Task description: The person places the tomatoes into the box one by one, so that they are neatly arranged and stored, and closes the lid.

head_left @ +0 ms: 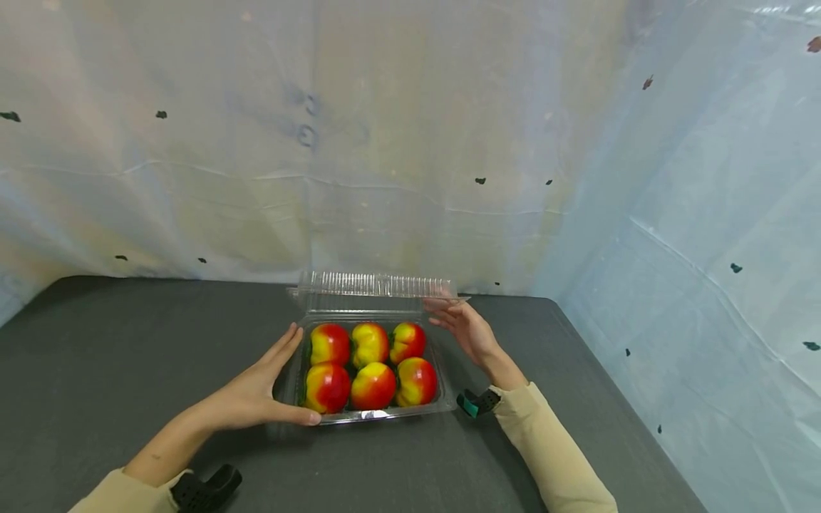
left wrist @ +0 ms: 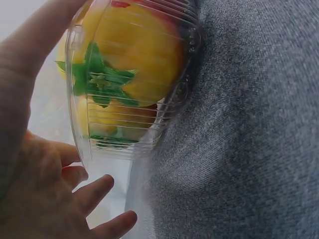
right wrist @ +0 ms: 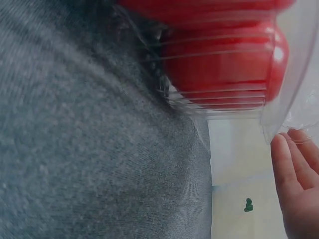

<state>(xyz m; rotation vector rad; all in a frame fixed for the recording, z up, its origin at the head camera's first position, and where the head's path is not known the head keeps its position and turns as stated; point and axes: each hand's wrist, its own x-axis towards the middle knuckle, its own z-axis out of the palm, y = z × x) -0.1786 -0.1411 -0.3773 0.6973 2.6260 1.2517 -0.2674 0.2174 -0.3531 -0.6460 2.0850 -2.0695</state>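
Note:
A clear plastic clamshell box [head_left: 442, 405] lies on the dark table with its lid [head_left: 378, 286] raised at the back. Several glossy red-and-yellow fruits [head_left: 373, 385] sit inside in two rows; in the left wrist view, a fruit [left wrist: 149, 50] shows a green leafy top. My left hand [head_left: 256, 392] rests along the box's left side, thumb at the front left corner and the other fingers spread toward the back. At the right end of the lid, my right hand [head_left: 471, 333] touches it with extended fingertips, partly seen through the plastic.
The dark grey table [head_left: 160, 342] extends on both sides of the box. Behind it hangs a pale plastic sheet [head_left: 398, 142], and another sheet [head_left: 705, 214] runs along the right. Each wrist carries a black band [head_left: 204, 490].

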